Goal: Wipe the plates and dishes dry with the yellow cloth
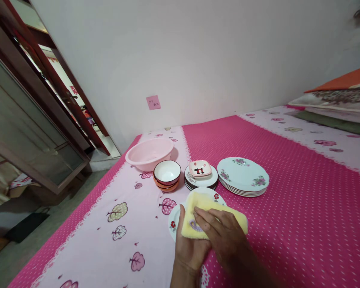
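A folded yellow cloth (pixel 228 212) with a small purple mark lies between my two hands. My left hand (pixel 192 250) supports it from below, palm up, thumb along its left edge; whether a dish is also in that hand is hidden. From above, my right hand (pixel 225 230) presses the cloth with its fingers close together. White plates with red flowers show around the cloth: one plate (pixel 173 227) at its left and one plate rim (pixel 205 191) behind it. Just beyond stand dark-rimmed plates (pixel 213 180) topped by a small square pink-rimmed dish (pixel 200 169).
Left of the dishes are stacked bowls (pixel 167 173), with a pink basin (pixel 150 154) behind them. Several large floral plates (pixel 243 175) are piled at the right. Everything rests on a pink patterned bedspread (pixel 291 208) against a white wall (pixel 198 60). Folded bedding (pixel 345 96) lies far right.
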`<state>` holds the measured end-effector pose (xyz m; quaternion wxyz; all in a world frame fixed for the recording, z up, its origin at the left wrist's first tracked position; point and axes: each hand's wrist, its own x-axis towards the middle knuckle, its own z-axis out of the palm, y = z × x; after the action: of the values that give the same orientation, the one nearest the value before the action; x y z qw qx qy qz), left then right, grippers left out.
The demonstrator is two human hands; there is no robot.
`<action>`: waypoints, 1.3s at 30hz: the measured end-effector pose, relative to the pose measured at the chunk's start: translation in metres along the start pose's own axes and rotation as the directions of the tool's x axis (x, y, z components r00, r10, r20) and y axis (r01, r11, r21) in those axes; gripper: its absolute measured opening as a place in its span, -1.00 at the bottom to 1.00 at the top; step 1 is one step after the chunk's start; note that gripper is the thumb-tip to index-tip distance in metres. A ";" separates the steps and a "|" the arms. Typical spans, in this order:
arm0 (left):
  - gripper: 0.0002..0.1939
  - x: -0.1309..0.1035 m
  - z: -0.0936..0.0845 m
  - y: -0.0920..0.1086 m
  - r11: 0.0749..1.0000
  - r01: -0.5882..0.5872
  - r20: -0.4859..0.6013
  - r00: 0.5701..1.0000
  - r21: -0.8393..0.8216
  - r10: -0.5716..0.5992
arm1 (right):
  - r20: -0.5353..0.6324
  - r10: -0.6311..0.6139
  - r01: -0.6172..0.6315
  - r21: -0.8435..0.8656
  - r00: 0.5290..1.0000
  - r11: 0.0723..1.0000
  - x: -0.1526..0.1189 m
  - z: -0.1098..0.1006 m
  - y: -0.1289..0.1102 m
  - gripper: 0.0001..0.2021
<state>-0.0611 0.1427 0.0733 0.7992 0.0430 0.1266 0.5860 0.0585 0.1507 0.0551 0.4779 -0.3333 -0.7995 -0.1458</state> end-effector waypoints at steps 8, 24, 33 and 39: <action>-0.34 -0.002 0.002 0.013 1.000 -0.016 -0.030 0.999 -0.004 0.016 | 0.161 -0.013 -0.001 0.089 0.987 0.996 0.009 -0.013 -0.006 -0.53; -0.38 0.002 0.005 -0.006 0.904 -0.193 0.136 0.979 0.380 0.152 | -0.044 0.289 -0.268 0.264 0.956 0.927 0.025 -0.050 0.023 -0.68; -0.33 0.011 0.005 -0.018 0.680 -0.334 0.103 0.928 0.653 0.357 | 0.534 0.804 -0.643 0.717 0.260 -0.269 0.031 -0.051 0.054 -0.31; -0.30 0.004 0.013 -0.018 0.824 -0.315 0.002 0.935 0.471 0.356 | 0.609 0.740 -0.619 0.707 0.285 -0.343 0.021 -0.026 0.047 -0.46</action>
<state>-0.0400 0.1423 0.0810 0.6438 0.2290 0.2874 0.6712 0.1007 0.1792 0.0826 0.5903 -0.3892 -0.3143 0.6334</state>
